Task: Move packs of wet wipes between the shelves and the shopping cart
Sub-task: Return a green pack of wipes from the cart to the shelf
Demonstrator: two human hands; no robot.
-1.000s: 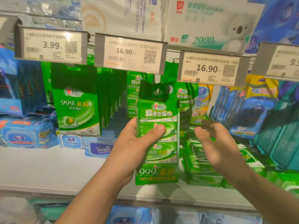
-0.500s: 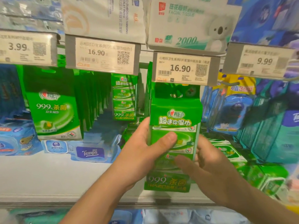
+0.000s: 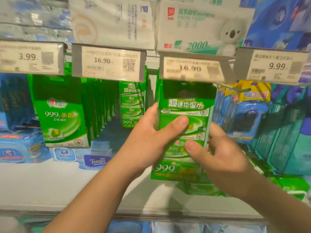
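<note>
Shelves of hanging wipes fill the background. Both hands, left hand and right hand, grip one green wet wipes pack upright, thumbs curled across its front.

— What does the person wear on the arms?

— No sleeve shows. Both forearms come up from the bottom edge uncovered to the frame's edge, so any sleeve lies out of view.

— And on the hands?

— The left hand carries no glove, ring, watch or band at the wrist. The right hand is just as plain: no glove, no ring, a bare wrist.

— The nails?

— Short and unpainted on the two thumbs that show; the other fingers are mostly hidden.

— Any marks?

— None can be made out; the picture is a little blurred.
</note>
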